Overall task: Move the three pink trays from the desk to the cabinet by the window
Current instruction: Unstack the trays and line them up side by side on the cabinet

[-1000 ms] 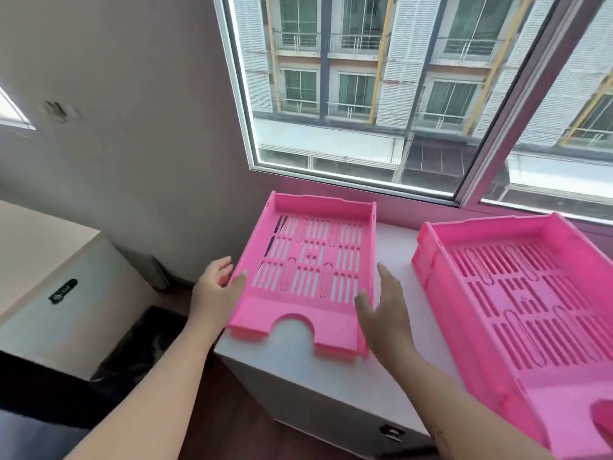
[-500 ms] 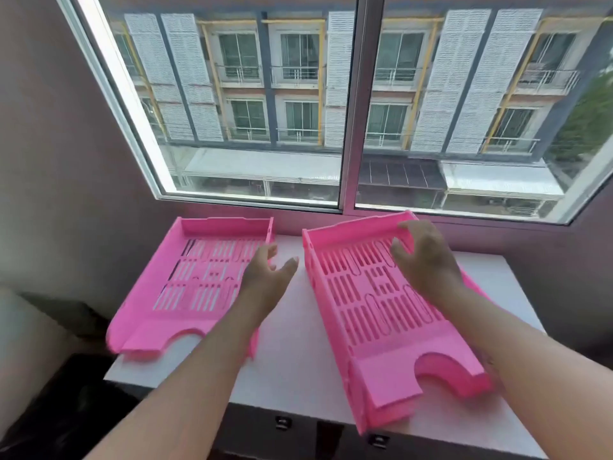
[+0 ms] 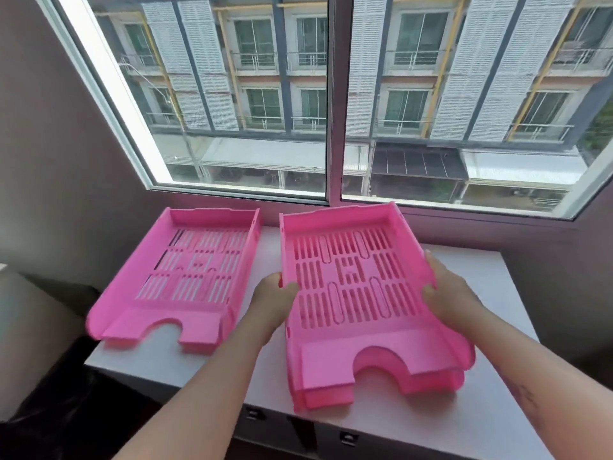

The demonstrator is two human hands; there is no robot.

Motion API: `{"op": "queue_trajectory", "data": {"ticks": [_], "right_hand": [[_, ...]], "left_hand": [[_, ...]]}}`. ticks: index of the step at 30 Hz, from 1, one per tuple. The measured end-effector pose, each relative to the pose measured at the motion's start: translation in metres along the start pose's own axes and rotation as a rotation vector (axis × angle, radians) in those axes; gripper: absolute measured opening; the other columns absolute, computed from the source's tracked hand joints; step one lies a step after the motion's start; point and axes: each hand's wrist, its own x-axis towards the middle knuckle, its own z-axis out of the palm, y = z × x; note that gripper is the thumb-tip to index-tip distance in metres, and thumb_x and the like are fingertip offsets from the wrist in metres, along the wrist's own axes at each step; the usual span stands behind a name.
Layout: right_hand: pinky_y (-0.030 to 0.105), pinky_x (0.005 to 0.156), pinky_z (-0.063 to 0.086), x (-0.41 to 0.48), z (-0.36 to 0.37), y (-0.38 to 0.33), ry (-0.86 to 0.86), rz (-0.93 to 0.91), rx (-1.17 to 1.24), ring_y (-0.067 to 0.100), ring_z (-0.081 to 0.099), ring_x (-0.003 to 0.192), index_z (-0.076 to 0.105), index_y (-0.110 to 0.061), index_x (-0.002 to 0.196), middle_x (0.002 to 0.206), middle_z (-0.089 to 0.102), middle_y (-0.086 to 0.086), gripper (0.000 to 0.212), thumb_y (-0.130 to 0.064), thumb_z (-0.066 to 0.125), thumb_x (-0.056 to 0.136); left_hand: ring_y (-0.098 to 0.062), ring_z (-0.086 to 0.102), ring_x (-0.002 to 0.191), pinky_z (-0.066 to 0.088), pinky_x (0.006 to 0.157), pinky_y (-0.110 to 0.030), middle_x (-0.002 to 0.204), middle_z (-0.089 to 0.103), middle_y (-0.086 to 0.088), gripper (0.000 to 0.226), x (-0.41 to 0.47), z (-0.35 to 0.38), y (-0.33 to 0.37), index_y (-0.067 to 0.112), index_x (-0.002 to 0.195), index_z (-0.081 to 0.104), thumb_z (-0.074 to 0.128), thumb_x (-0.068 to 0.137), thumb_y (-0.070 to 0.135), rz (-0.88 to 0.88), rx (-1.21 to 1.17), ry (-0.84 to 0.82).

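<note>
A single pink tray (image 3: 185, 277) lies flat on the left part of the white cabinet top (image 3: 481, 270) under the window. To its right is a stack of two pink trays: the upper tray (image 3: 351, 280) is tilted, its far end raised, over the lower tray (image 3: 331, 398), which shows only at the near edge. My left hand (image 3: 273, 298) grips the upper tray's left wall. My right hand (image 3: 446, 288) grips its right wall.
The window (image 3: 331, 101) and its sill run right behind the trays. The cabinet's front edge has drawer pulls (image 3: 348, 438) below my arms. A beige surface (image 3: 20, 313) and dark floor lie to the left. Bare cabinet top extends to the right of the stack.
My hands left the single tray on the left, moved to the right stack, and closed on the sides of its upper tray. The view swung right.
</note>
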Motion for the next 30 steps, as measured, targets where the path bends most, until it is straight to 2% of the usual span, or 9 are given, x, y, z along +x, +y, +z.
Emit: {"op": "queue_trajectory", "data": {"ticks": [3, 5, 9, 15, 18, 20, 24, 27, 30], "right_hand": [[0.036, 0.070, 0.047, -0.007, 0.019, -0.012, -0.025, 0.019, 0.005, 0.029, 0.060, 0.082, -0.001, -0.037, 0.156, 0.108, 0.063, 0.014, 0.076, -0.010, 0.036, 0.095], [0.036, 0.066, 0.046, -0.012, 0.033, -0.024, 0.019, 0.035, 0.027, 0.028, 0.061, 0.077, -0.003, -0.035, 0.156, 0.098, 0.063, 0.011, 0.075, -0.011, 0.034, 0.096], [0.033, 0.056, 0.035, -0.015, 0.052, -0.043, 0.107, 0.100, 0.061, 0.016, 0.049, 0.061, 0.001, -0.031, 0.157, 0.076, 0.052, 0.002, 0.073, -0.010, 0.035, 0.096], [0.031, 0.053, 0.040, -0.015, 0.062, -0.060, 0.140, 0.132, 0.150, 0.020, 0.056, 0.067, 0.012, -0.029, 0.156, 0.082, 0.057, -0.001, 0.067, -0.008, 0.034, 0.095], [0.041, 0.066, 0.057, -0.019, 0.062, -0.064, 0.145, 0.126, 0.249, 0.025, 0.065, 0.077, 0.033, -0.028, 0.145, 0.093, 0.065, 0.004, 0.060, -0.002, 0.032, 0.092], [0.045, 0.071, 0.060, -0.022, 0.060, -0.061, 0.153, 0.127, 0.305, 0.024, 0.068, 0.080, 0.044, -0.028, 0.135, 0.095, 0.068, 0.003, 0.055, 0.001, 0.031, 0.091], [0.035, 0.067, 0.057, -0.032, 0.042, -0.044, 0.210, 0.118, 0.355, 0.018, 0.067, 0.083, 0.047, -0.027, 0.137, 0.100, 0.067, 0.000, 0.055, 0.001, 0.033, 0.092], [0.038, 0.070, 0.058, -0.039, 0.018, -0.019, 0.267, 0.122, 0.339, 0.024, 0.067, 0.085, 0.049, -0.025, 0.136, 0.105, 0.069, 0.004, 0.052, 0.000, 0.037, 0.092], [0.044, 0.071, 0.060, -0.042, -0.010, 0.017, 0.297, 0.114, 0.329, 0.024, 0.069, 0.085, 0.053, -0.028, 0.132, 0.102, 0.070, 0.003, 0.051, -0.001, 0.038, 0.090]], "left_hand": [[-0.016, 0.034, 0.055, 0.026, 0.052, -0.027, 0.063, 0.040, -0.001, 0.028, 0.022, -0.020, 0.002, 0.015, 0.066, 0.042, 0.045, 0.094, 0.011, 0.029, 0.084, 0.035], [-0.016, 0.029, 0.053, 0.023, 0.051, -0.027, 0.062, 0.035, -0.001, 0.032, 0.040, -0.033, 0.000, 0.016, 0.064, 0.035, 0.044, 0.094, 0.011, 0.052, 0.127, 0.017], [-0.017, 0.034, 0.061, 0.027, 0.055, -0.029, 0.071, 0.040, -0.009, 0.015, 0.068, -0.050, -0.003, 0.013, 0.079, 0.048, 0.043, 0.093, 0.016, 0.096, 0.181, -0.052], [-0.016, 0.029, 0.055, 0.021, 0.052, -0.028, 0.064, 0.035, -0.006, 0.016, 0.092, -0.060, -0.004, 0.012, 0.075, 0.044, 0.045, 0.090, 0.012, 0.149, 0.183, -0.056], [-0.015, 0.027, 0.055, 0.020, 0.052, -0.027, 0.063, 0.033, -0.004, 0.018, 0.096, -0.064, -0.008, 0.012, 0.073, 0.039, 0.046, 0.090, 0.012, 0.169, 0.192, -0.054], [-0.015, 0.025, 0.055, 0.018, 0.051, -0.027, 0.063, 0.031, -0.004, 0.020, 0.096, -0.065, -0.007, 0.012, 0.073, 0.035, 0.046, 0.090, 0.012, 0.189, 0.180, -0.059], [-0.016, 0.025, 0.053, 0.018, 0.051, -0.028, 0.061, 0.031, -0.004, 0.030, 0.084, -0.056, 0.014, 0.013, 0.066, 0.032, 0.047, 0.091, 0.013, 0.271, 0.207, -0.078], [-0.015, 0.021, 0.051, 0.016, 0.049, -0.026, 0.058, 0.026, 0.000, 0.038, 0.066, -0.031, 0.035, 0.017, 0.061, 0.026, 0.047, 0.091, 0.010, 0.322, 0.189, -0.096], [-0.015, 0.023, 0.050, 0.018, 0.049, -0.027, 0.058, 0.028, 0.001, 0.035, 0.048, 0.005, 0.053, 0.017, 0.061, 0.028, 0.047, 0.089, 0.009, 0.345, 0.201, -0.111]]}}
